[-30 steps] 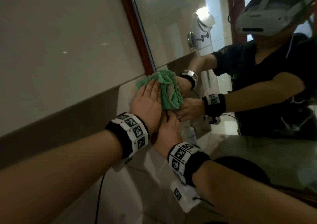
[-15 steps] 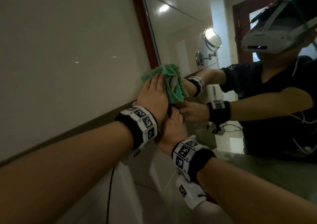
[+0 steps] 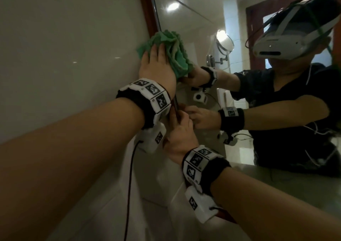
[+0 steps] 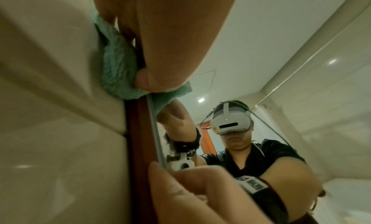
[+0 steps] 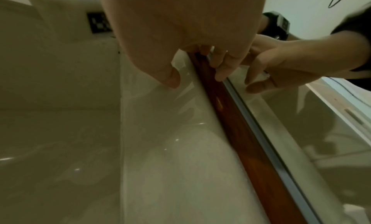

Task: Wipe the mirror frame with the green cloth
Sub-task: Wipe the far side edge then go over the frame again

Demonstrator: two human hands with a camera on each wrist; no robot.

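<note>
Green cloth [image 3: 170, 53] sits bunched on the wooden mirror frame [image 3: 147, 10], left hand [image 3: 156, 65] pressing it flat-fingered. Right hand [image 3: 181, 132] rests bare fingers on the frame below, holding nothing. Keep pressure steady, follow the edge.

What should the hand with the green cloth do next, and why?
Probably slide further up. The left hand presses the green cloth against the brown mirror frame, and bare frame runs on above the cloth. The right hand rests lower on the frame, seemingly steadying.
</note>
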